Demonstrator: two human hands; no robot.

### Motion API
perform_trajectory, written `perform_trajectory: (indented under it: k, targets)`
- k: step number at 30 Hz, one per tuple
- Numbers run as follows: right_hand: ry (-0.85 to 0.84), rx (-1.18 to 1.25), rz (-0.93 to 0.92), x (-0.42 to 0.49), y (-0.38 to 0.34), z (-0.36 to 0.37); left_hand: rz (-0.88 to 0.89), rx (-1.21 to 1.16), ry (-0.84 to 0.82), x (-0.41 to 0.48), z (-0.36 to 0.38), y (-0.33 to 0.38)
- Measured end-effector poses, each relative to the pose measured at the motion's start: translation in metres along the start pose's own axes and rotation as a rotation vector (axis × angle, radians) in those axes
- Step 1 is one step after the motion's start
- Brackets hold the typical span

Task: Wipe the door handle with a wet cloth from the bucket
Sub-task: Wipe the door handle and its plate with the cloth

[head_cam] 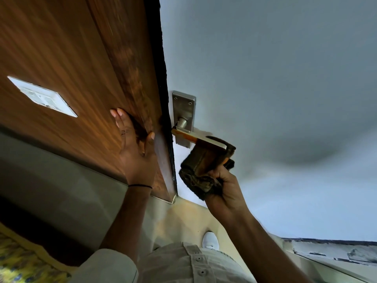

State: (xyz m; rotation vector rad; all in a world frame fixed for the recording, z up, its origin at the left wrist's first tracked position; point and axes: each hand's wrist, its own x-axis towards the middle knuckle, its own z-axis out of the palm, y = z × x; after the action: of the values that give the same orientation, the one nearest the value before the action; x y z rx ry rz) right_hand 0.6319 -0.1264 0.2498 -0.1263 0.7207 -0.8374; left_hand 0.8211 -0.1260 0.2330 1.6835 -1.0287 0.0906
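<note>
A person in a pale, buttoned shirt (pixel 195 262) stands close against a door, one white shoe (pixel 210 240) visible on the cream floor below. The right hand (pixel 226 186) is closed in a fist around a dark, bunched cloth (pixel 201 170), its rumpled, frayed-looking folds pressed up under and around the outer end of the lever of the door handle (pixel 195 137). The left hand (pixel 135 144) is spread open and flat, holding nothing, its palm braced on the brown wood-grain panel (pixel 71 58) beside the door's dark edge; a thin black band circles that wrist. The handle is a straight, flat metal bar on a round neck, mounted on a rectangular brushed-steel backplate (pixel 184 108) with visible screws, fixed to the smooth pale door (pixel 265 78). A white square switch plate (pixel 41 96) sits further off on the wood panel. The step in hand appears to be wiping the lever itself. To do it well, the cloth should wrap the whole bar and be drawn along its length from tip to neck, then be worked around the round neck and over the backplate's corners and screw heads, where grime would likely collect, with the braced hand keeping the door from swinging. No bucket is in view.
</note>
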Motion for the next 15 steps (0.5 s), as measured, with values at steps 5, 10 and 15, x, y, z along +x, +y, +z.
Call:
perform_trajectory:
  k: [5,10,15]
  targets:
    - [-0.129,-0.079,-0.004,0.009,0.001,0.007,-0.059,-0.039,-0.034,-0.001,0.002,-0.003]
    - [-0.155,-0.03,0.052,0.018,0.009,0.026,-0.05,-0.034,-0.06,-0.001,0.001,-0.007]
    - [-0.2,-0.074,0.1,0.009,0.003,0.01,-0.055,-0.026,-0.082,0.001,-0.002,-0.013]
